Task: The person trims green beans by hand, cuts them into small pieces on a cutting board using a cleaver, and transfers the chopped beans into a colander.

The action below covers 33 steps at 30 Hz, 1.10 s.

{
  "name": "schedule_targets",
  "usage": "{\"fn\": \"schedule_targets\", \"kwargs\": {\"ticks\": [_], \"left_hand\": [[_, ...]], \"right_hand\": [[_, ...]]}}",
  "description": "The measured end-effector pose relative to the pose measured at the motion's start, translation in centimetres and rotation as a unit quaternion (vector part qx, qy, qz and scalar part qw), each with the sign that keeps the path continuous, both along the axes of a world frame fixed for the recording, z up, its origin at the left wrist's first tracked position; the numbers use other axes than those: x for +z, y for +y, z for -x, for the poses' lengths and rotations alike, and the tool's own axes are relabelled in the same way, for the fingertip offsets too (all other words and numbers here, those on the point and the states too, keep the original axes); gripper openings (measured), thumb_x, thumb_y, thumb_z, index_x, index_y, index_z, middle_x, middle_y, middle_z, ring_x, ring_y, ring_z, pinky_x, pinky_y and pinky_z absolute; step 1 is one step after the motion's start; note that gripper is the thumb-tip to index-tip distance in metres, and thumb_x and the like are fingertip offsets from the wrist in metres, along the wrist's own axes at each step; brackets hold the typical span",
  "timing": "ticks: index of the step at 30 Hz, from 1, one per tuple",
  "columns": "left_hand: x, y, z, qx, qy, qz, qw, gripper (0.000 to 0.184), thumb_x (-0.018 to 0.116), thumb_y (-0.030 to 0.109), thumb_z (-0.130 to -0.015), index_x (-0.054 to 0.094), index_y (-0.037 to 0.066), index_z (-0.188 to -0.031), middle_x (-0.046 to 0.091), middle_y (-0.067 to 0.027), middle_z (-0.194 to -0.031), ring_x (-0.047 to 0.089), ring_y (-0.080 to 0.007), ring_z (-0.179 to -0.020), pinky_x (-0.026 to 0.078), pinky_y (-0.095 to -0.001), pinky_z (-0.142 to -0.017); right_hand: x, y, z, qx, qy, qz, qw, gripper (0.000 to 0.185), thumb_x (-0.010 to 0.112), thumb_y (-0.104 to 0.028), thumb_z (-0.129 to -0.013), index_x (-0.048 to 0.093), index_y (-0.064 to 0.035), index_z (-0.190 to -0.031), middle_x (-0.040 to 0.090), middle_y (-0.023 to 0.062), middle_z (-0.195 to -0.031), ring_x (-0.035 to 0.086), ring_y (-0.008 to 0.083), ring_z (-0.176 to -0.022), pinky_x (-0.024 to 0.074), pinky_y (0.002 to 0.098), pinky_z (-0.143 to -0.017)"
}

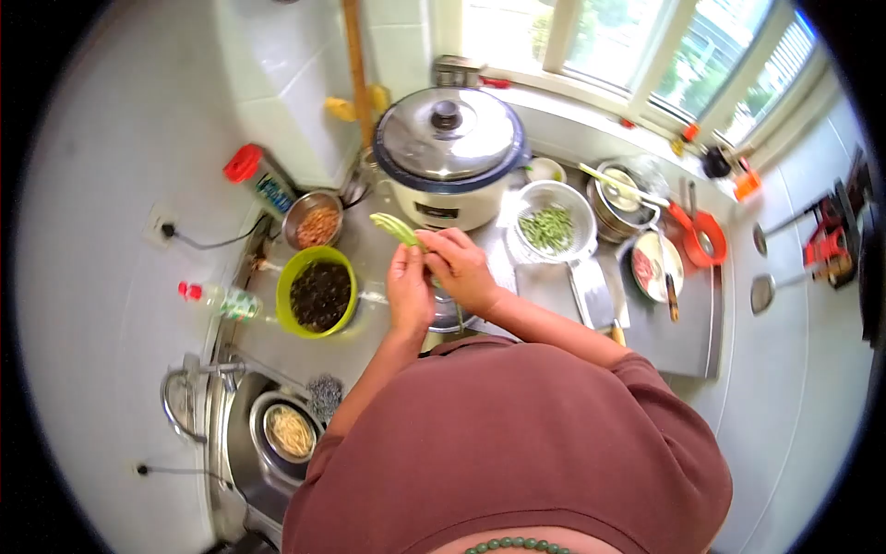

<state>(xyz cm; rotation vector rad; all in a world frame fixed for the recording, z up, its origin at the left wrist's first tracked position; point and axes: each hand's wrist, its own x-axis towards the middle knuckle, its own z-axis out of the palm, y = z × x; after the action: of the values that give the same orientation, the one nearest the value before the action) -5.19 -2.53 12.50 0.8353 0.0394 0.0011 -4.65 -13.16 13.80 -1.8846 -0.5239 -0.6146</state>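
Note:
Pale green stalks (395, 228) stick up out of my left hand (411, 286), whose fingers are closed round them. Against it, my right hand (459, 268) has its fingers bent in at the lower part of the stalks; what they pinch is hidden. Below both hands a metal bowl (447, 316) is partly covered by my forearms. Right of my hands, a white colander (588, 222) holds cut green pieces (547, 229). A yellow-green bowl (288, 319) of dark soaked food stands to the left.
A large lidded cooker (443, 198) stands ahead. A cleaver (591, 291) lies on the right, near a white bowl (678, 268) and a red strainer (715, 254). A metal bowl (293, 226) of reddish food, a bottle (231, 303) and the sink (245, 462) are at left.

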Motion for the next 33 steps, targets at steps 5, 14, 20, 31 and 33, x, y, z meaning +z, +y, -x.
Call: {"fn": "schedule_targets", "kwargs": {"ticks": [5, 14, 20, 31, 33], "left_hand": [[-0.2, 1.5, 0.2, 0.033, -0.044, -0.03, 0.998, 0.017, 0.039, 0.018, -0.103, 0.05, 0.005, -0.1, 0.055, -0.0048, -0.098, 0.053, -0.0139, -0.092, 0.045, -0.0307, -0.084], [0.7, 2.5, 2.0, -0.034, -0.072, 0.03, 0.996, 0.016, 0.039, 0.018, -0.102, 0.044, 0.006, -0.094, 0.046, -0.0052, -0.088, 0.046, -0.0187, -0.087, 0.042, -0.034, -0.084], [3.3, 1.5, 4.6, -0.05, -0.123, -0.006, 0.991, 0.016, 0.039, 0.017, -0.102, 0.043, 0.006, -0.092, 0.044, -0.0049, -0.084, 0.043, -0.0156, -0.077, 0.041, -0.0295, -0.073], [8.1, -8.1, 10.8, -0.022, -0.255, -0.06, 0.965, 0.019, 0.045, 0.021, -0.101, 0.045, 0.005, -0.092, 0.045, -0.0049, -0.081, 0.044, -0.0153, -0.072, 0.041, -0.0293, -0.068], [8.4, -10.6, 12.1, -0.032, -0.306, -0.1, 0.946, 0.02, 0.045, 0.022, -0.101, 0.045, 0.004, -0.091, 0.044, -0.0049, -0.08, 0.043, -0.0156, -0.072, 0.041, -0.0294, -0.068]], "right_hand": [[-1.1, 1.8, 1.7, -0.002, 0.05, -0.033, 0.998, 0.054, 0.063, 0.004, -0.079, 0.048, -0.0045, -0.13, 0.056, 0.0113, -0.118, 0.058, 0.0155, -0.07, 0.0505, 0.0283, -0.064], [-3.2, 2.3, 5.6, -0.016, 0.186, -0.035, 0.982, 0.048, 0.066, -0.003, -0.081, 0.052, -0.0031, -0.126, 0.063, 0.0147, -0.113, 0.063, 0.0301, -0.099, 0.0513, 0.0357, -0.082], [-3.3, 1.8, 7.3, 0.006, 0.188, -0.016, 0.982, 0.031, 0.067, -0.005, -0.08, 0.06, -0.003, -0.11, 0.065, 0.0168, -0.096, 0.064, 0.0335, -0.087, 0.0508, 0.0359, -0.074], [-1.7, -6.8, 10.4, 0.009, 0.089, -0.035, 0.995, 0.024, 0.067, -0.009, -0.078, 0.06, -0.0021, -0.1, 0.064, 0.0171, -0.093, 0.062, 0.0356, -0.084, 0.0498, 0.0397, -0.075], [-0.7, -9.2, 11.6, -0.012, 0.042, -0.076, 0.996, 0.03, 0.067, -0.007, -0.076, 0.061, -0.0039, -0.106, 0.065, 0.017, -0.1, 0.062, 0.0355, -0.094, 0.0505, 0.0385, -0.081]]}}
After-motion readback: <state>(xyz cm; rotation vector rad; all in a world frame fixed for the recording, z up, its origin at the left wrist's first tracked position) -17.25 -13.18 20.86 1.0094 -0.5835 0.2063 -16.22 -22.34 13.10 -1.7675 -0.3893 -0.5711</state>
